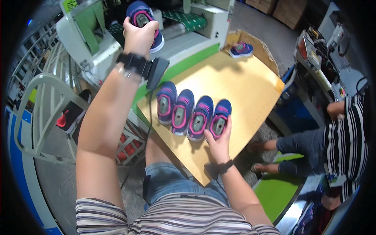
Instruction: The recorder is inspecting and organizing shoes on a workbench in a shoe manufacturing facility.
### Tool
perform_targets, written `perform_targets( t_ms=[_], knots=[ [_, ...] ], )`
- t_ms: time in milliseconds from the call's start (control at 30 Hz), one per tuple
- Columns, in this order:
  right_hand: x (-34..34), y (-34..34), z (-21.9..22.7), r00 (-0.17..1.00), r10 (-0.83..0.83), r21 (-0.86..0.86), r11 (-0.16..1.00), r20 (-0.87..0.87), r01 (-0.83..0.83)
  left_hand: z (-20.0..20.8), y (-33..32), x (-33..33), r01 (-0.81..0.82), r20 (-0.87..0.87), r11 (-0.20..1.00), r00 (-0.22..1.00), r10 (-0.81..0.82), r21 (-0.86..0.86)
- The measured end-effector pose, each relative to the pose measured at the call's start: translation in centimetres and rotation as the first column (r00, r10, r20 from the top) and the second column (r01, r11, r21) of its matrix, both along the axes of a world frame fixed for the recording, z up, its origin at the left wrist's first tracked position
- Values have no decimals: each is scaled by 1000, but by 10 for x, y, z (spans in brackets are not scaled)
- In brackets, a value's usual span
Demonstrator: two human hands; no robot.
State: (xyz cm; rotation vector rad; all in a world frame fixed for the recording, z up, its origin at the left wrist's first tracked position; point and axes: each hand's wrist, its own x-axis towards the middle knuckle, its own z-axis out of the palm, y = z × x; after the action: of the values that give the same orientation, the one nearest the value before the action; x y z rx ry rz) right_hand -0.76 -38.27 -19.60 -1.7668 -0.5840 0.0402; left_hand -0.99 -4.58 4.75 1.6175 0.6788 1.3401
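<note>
Gripped in my left hand (140, 36) is a navy sneaker (138, 8) with pink trim, raised near the machine at the upper left. My right hand (220, 145) is closed on the heel end of another navy and pink sneaker (221, 109), which rests on the wooden board. That shoe is the rightmost of a row; beside it stand a second sneaker (203, 106), a third sneaker (185, 98) and, at the left end, one more sneaker (167, 89). Grey shoe lasts or inserts show inside their openings. Dark bands circle both my wrists.
A white machine (217, 19) with a green patterned belt (192, 21) borders the board (250, 86) at the back. A lone sneaker (241, 49) sits at the far edge by a cardboard box (266, 53). At left stands a metal rack (47, 84); at right, a person in a striped shirt (340, 145).
</note>
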Motion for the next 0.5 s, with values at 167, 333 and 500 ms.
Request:
perform_targets(
  t_ms=[167,333,500],
  knots=[
    [7,-4,-2,977,-42,257,962,-208,96,-18,102,24,-362,-339,928,887,315,-87],
    [79,-13,77,984,18,358,932,-179,48,-55,37,11,-155,-43,981,986,160,117],
    [177,150,202,840,162,297,887,517,-354,-114,-102,-77,402,-683,860,725,-89,314]
  ],
)
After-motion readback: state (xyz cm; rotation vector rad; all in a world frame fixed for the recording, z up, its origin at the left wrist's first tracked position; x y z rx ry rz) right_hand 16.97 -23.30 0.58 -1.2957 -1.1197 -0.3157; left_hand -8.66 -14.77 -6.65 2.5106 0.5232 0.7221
